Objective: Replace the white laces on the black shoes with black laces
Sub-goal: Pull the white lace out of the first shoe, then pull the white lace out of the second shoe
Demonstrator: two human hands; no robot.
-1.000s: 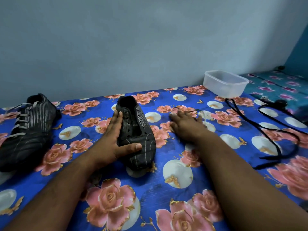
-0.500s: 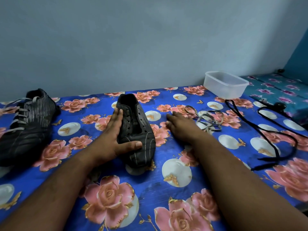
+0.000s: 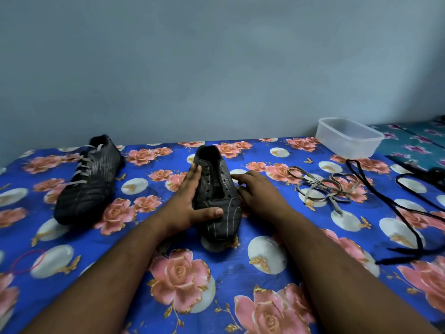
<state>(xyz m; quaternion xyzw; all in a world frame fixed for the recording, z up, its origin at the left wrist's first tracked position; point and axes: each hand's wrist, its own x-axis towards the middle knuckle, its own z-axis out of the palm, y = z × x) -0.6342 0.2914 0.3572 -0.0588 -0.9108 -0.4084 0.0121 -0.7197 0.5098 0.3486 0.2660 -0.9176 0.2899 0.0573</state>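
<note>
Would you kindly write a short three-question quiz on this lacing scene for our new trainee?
1. True or false: the middle shoe has no lace in it.
2. Which hand grips the middle shoe: A) left hand B) right hand?
3. Fill in: the loose white lace lies between the right hand and the ___ laces.

Key: 1 true; 2 A; 3 black.

Open floral bed sheet (image 3: 134, 239) between laced shoe (image 3: 89, 179) and unlaced shoe (image 3: 216, 196). Rightward, loose white lace (image 3: 322, 186), then black laces (image 3: 395, 208), sprawled across the way. Plastic tub (image 3: 349, 137) blocking far right corner.
</note>
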